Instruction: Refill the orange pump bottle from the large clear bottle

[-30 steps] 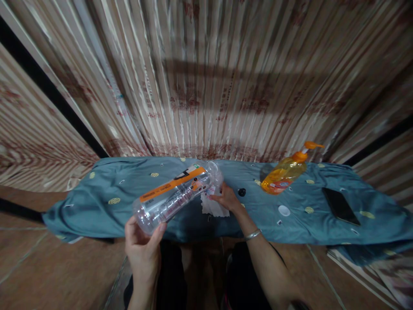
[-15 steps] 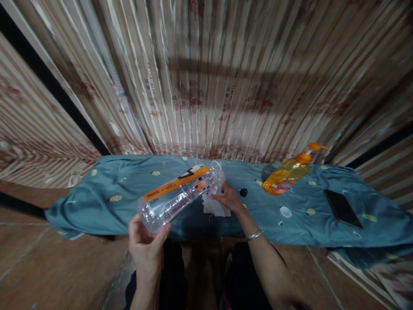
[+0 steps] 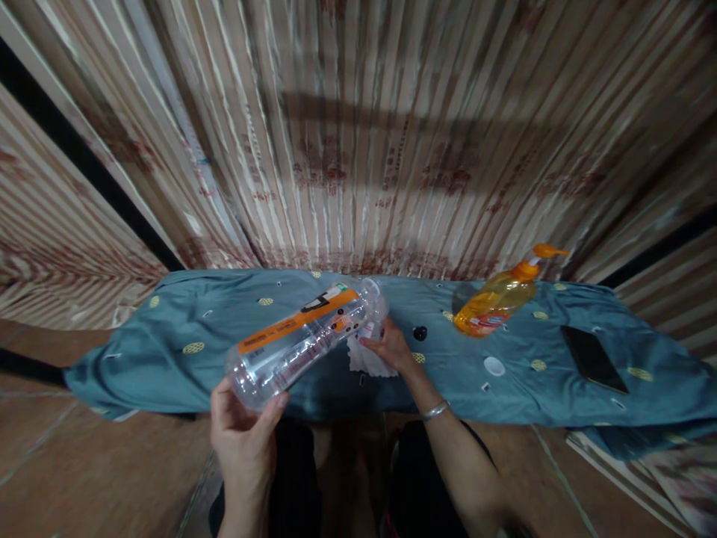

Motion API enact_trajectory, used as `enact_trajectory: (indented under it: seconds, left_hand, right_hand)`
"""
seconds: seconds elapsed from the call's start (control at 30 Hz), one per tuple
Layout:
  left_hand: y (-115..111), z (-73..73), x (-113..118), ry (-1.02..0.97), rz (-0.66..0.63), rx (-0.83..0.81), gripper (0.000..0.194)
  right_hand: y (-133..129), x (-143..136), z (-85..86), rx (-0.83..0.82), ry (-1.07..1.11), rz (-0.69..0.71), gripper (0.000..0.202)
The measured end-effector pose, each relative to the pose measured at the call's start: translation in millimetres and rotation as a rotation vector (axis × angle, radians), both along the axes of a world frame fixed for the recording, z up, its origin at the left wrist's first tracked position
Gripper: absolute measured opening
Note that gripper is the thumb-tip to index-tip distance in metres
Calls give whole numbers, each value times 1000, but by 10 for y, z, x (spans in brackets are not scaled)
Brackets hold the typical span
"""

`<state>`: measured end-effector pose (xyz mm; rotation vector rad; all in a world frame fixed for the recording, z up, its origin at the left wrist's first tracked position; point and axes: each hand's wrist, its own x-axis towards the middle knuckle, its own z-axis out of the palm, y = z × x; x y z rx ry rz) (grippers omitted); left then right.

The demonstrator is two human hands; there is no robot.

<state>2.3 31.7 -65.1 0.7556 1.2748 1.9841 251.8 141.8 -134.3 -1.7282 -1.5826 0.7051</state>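
Observation:
A clear plastic bottle (image 3: 305,340) with an orange and white label lies tilted above the blue cloth, its neck pointing up and right. My left hand (image 3: 246,426) grips the bottle's base from below, with the thumb along its near side. Beside the neck end, my right hand (image 3: 392,345) is closed on a white tissue (image 3: 370,360) with a wavy edge. The tissue rests against the bottle near its shoulder. Some of my right fingers are hidden behind the tissue and bottle.
Toward the right stands a pump bottle (image 3: 493,302) of orange liquid. A small black object (image 3: 420,334), a white disc (image 3: 494,366) and a dark phone (image 3: 594,359) lie on the blue patterned cloth (image 3: 184,314). Behind hangs a striped curtain (image 3: 358,149).
The bottle and my left hand have shifted slightly left and down. My right hand with the tissue stays by the bottle's neck end. The whole view has moved a little.

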Motion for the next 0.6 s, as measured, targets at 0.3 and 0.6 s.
enact_trajectory:
  seconds: [0.3, 0.6]
  left_hand:
    - [22, 84, -12, -15, -15, -35, 64]
    - [21, 176, 39, -96, -23, 0, 64]
  right_hand:
    - [9, 23, -127, 47, 24, 14, 56]
    - [17, -1, -79, 22, -11, 6, 51]
